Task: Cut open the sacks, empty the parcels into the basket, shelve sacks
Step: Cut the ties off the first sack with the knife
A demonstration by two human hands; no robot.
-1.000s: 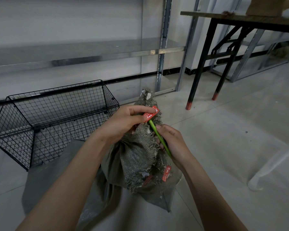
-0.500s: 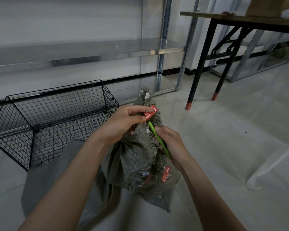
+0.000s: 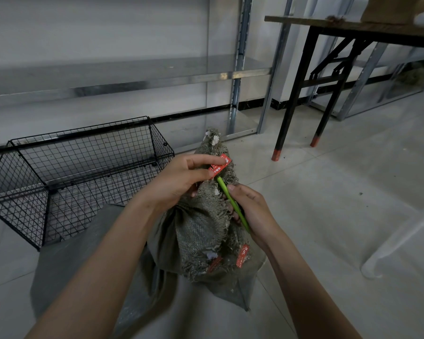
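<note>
A grey-green woven sack (image 3: pixel 201 231) stands bunched on the floor in front of me, its frayed neck pointing up. My left hand (image 3: pixel 179 182) pinches a red tag (image 3: pixel 219 166) at the sack's neck. My right hand (image 3: pixel 252 209) grips a green cutter (image 3: pixel 231 203), whose tip sits just under the red tag. Two more red tags (image 3: pixel 242 258) hang low on the sack. A black wire basket (image 3: pixel 78 177) stands on the floor to the left, with nothing inside it. What the sack holds is hidden.
A flat grey sack (image 3: pixel 66 260) lies on the floor under my left arm. A low metal shelf (image 3: pixel 132 74) runs along the wall behind the basket. A black-legged table (image 3: pixel 328 77) stands at the right, and a white tube leg (image 3: pixel 402 241) crosses the floor far right.
My hands, the tag and the cutter stay almost where they were. The cutter's tip has crept slightly closer to the red tag.
</note>
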